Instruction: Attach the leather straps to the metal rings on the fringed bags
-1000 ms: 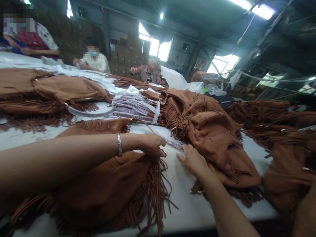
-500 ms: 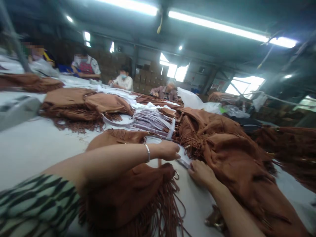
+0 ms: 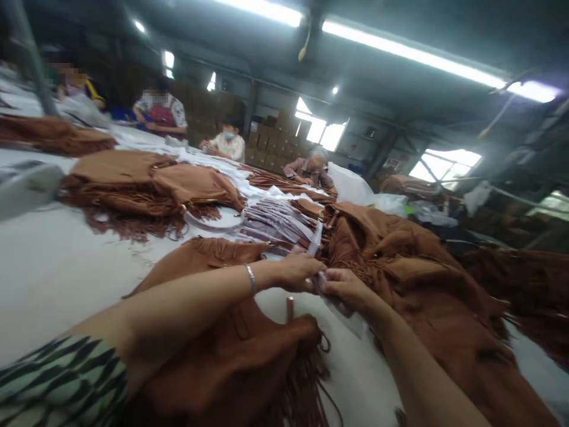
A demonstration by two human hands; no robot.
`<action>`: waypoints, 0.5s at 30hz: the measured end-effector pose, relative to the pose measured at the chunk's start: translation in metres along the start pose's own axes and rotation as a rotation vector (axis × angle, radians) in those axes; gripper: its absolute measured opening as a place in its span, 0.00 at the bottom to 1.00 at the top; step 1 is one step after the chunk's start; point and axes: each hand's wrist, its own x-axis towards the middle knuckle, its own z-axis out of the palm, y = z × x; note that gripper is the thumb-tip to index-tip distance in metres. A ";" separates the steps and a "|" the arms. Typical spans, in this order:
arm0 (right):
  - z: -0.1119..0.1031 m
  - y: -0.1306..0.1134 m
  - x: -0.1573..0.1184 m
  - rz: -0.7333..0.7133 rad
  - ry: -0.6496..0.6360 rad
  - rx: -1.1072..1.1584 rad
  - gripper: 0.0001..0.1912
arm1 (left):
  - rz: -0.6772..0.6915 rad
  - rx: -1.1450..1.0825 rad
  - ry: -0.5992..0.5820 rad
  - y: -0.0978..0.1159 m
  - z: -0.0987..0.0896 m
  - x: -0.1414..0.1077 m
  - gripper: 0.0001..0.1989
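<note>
My left hand [image 3: 297,270], with a bracelet at the wrist, and my right hand [image 3: 350,288] meet above the white table. Both have their fingers closed on a strip in pale, translucent wrapping [image 3: 353,323]; what is inside the wrapping I cannot make out. Under my left forearm lies a brown fringed bag [image 3: 222,362], partly hidden by the arm. Just beyond my hands is a row of pale wrapped straps [image 3: 278,218]. A heap of brown fringed bags [image 3: 427,290] lies close to my right hand and forearm.
More brown bags [image 3: 120,172] lie at the left, near a grey machine-like object [image 3: 29,187]. Darker brown goods [image 3: 524,290] are at the far right. Several people sit across the table, one in a mauve top [image 3: 297,169]. A pole [image 3: 31,59] stands at the left.
My right hand has risen from the table and come up beside my left hand, bringing the pale wrapped strip between them. The view has shifted slightly.
</note>
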 end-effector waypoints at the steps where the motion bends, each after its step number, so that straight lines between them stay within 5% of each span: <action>1: -0.005 -0.001 -0.005 0.037 -0.020 0.034 0.09 | 0.009 -0.029 -0.012 -0.004 0.002 0.002 0.10; 4: -0.016 -0.001 -0.028 0.049 0.042 0.178 0.16 | 0.031 -0.095 -0.029 -0.011 0.010 0.008 0.12; 8: -0.010 0.011 -0.049 -0.075 0.466 0.532 0.17 | -0.008 -0.136 0.016 -0.007 0.018 0.013 0.16; 11: 0.005 0.024 -0.045 -0.141 0.720 0.683 0.13 | -0.022 -0.154 0.041 0.002 0.022 0.015 0.15; 15: 0.027 0.024 -0.024 -0.199 0.833 0.782 0.11 | -0.085 -0.184 0.071 0.014 0.025 0.012 0.13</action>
